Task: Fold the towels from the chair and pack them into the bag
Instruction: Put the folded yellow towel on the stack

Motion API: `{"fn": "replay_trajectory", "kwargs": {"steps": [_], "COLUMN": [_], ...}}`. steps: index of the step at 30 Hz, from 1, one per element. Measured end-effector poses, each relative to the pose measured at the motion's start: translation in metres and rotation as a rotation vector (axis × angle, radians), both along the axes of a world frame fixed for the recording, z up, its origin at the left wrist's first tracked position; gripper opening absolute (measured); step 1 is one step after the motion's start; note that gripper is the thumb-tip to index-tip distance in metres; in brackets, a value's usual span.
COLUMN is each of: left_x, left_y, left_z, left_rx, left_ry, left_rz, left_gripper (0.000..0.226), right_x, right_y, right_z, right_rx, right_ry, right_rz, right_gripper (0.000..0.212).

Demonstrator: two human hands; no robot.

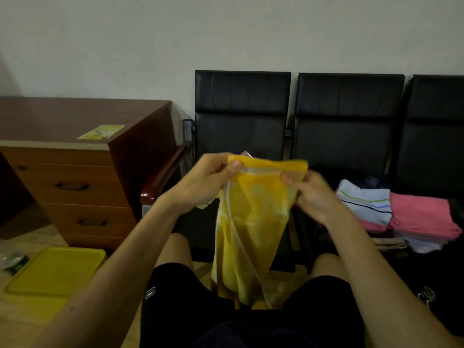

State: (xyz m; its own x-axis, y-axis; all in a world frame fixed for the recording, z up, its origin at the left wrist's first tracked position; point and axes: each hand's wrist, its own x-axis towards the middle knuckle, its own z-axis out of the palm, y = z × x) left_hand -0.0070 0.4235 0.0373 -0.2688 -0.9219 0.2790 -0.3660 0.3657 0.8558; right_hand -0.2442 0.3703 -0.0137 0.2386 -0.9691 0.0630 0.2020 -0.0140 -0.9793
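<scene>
Towels [401, 217] lie folded in a stack on the seat of a black chair [346, 126] at the right of the scene: a white one with thin green, blue and black stripes beside and over pink ones, with more pale cloth beneath. In the middle, a yellow bag [251, 222] of thin cloth hangs down between the person's knees, a whitish cord running down its left side. The left hand [208, 182] grips the bag's top left corner, thumb pressed on the front of the fabric against the curled fingers behind. The right hand [313, 194] pinches the top edge at the right, fingers bunched on the cloth. Both forearms reach in from the near edge, and the person wears black shorts [170, 310] with a small white logo patch on the left leg, too small to read. At the far left stands a wooden bench [62, 116] with drawers, bearing a yellow-green sticker [101, 132] whose print cannot be read. A yellow tray [55, 271] lies on the floor near the left.
</scene>
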Motion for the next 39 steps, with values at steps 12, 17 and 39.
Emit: {"fn": "replay_trajectory", "kwargs": {"steps": [12,17,39], "left_x": [0.019,0.017,-0.025], "left_y": [-0.028,-0.024,-0.016], "left_z": [0.013,0.014,-0.013], "left_rx": [0.016,0.009,-0.366], "left_ry": [0.248,0.346,0.357], "left_rz": [0.189,0.129,0.335], "left_gripper": [0.027,0.029,0.02], "right_x": [0.014,0.015,0.021], "right_y": [0.014,0.019,0.037], "right_z": [0.084,0.084,-0.002], "right_rx": [-0.539,-0.502,-0.093], "right_ry": [0.404,0.301,-0.006], "right_rz": [-0.118,-0.132,0.029], "right_gripper": [0.035,0.014,0.066]}}
